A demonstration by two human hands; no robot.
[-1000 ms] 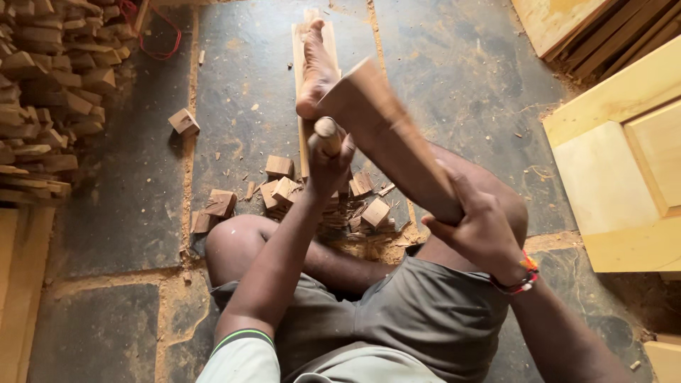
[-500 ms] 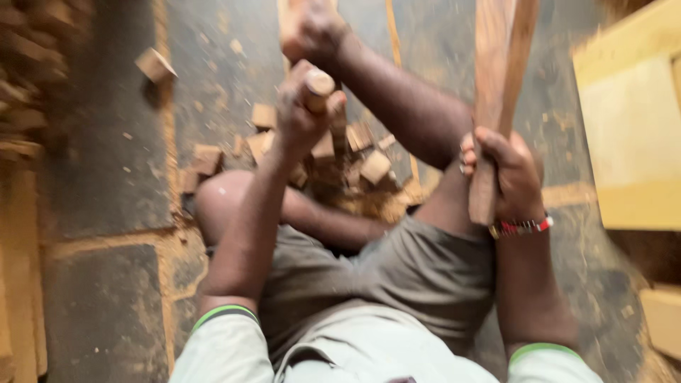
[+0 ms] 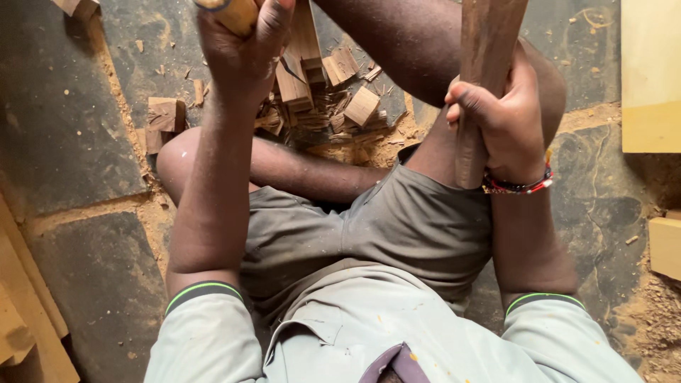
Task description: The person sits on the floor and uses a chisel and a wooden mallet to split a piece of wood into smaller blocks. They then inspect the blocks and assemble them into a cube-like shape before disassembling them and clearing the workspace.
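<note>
Right hand (image 3: 507,117) wrapped tight round a dark wooden club (image 3: 482,78), raised upright. Left hand (image 3: 245,42) fisted on a round tool handle (image 3: 230,10) above the split block (image 3: 301,67) — a glancing blow could hit knuckles or the bare leg (image 3: 312,174) nearby.

You get soft, even daylight here, moderately bright, with no glare and only faint shadows under the legs on the stone floor (image 3: 85,149). The frame is mostly sharp; slight motion blur softens the raised left hand (image 3: 245,53) at the top edge.
</note>
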